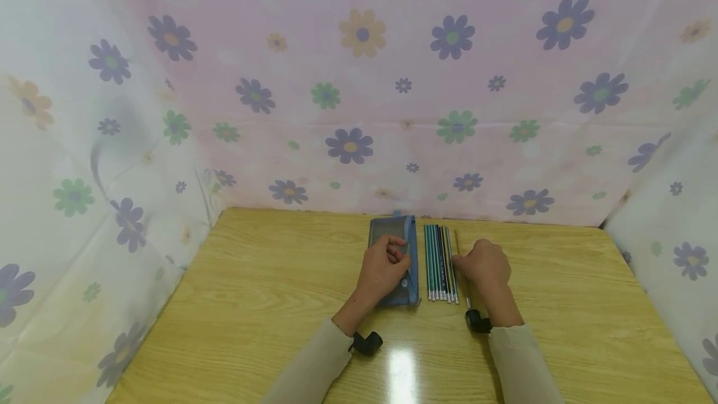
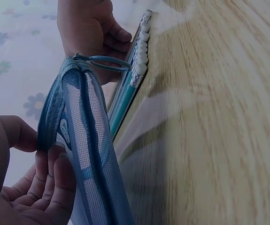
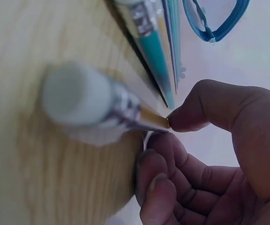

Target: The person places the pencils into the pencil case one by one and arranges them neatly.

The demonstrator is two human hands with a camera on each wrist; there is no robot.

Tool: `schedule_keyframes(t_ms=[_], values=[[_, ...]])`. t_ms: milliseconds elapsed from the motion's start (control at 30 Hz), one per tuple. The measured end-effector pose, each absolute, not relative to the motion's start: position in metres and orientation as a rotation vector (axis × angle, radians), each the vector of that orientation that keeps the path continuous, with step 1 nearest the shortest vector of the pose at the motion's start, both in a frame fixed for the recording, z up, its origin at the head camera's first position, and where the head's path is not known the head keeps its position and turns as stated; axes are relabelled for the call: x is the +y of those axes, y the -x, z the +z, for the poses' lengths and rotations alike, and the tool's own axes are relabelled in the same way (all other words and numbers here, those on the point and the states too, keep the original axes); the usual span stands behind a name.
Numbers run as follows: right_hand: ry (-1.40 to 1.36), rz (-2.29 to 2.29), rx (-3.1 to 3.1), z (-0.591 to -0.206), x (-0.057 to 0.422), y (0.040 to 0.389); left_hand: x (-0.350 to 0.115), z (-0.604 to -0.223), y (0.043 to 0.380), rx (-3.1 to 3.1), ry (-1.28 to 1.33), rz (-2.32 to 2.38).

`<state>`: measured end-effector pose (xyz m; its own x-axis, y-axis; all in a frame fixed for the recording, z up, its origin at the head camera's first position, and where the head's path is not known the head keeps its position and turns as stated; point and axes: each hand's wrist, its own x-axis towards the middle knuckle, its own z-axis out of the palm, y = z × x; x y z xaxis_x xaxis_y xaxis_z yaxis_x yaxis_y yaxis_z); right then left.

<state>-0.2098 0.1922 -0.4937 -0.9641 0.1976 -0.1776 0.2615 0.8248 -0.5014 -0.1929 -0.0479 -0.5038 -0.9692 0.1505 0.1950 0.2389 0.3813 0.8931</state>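
Observation:
My left hand [image 1: 381, 271] pinches the zipped edge of a blue mesh pencil case [image 1: 387, 228], thumb and index finger on its blue trim in the left wrist view. The case [image 2: 95, 145] has a zipper pull with a loop [image 2: 107, 61]. To its right, several pencils [image 1: 437, 260], mostly teal and dark, lie side by side, white erasers toward me. My right hand [image 1: 489, 265] pinches a yellowish pencil [image 3: 154, 117] between thumb and index finger, just right of that row. Its white eraser [image 3: 73, 93] looms close to the right wrist camera.
Everything lies on a wood-grain table [image 1: 269, 267]. Flower-printed cloth [image 1: 392, 98] stands behind the table and along both sides. A black wrist camera [image 1: 367, 343] sits at my left cuff, another camera [image 1: 477, 322] at my right.

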Motion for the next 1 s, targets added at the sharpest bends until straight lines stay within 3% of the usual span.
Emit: schedule_keyframes(t_ms=[1000], values=[[-0.176,-1.135,2.880,-0.477,0.184,0.203,-0.048,-0.505,0.194,-2.512,0.365,-1.704]])
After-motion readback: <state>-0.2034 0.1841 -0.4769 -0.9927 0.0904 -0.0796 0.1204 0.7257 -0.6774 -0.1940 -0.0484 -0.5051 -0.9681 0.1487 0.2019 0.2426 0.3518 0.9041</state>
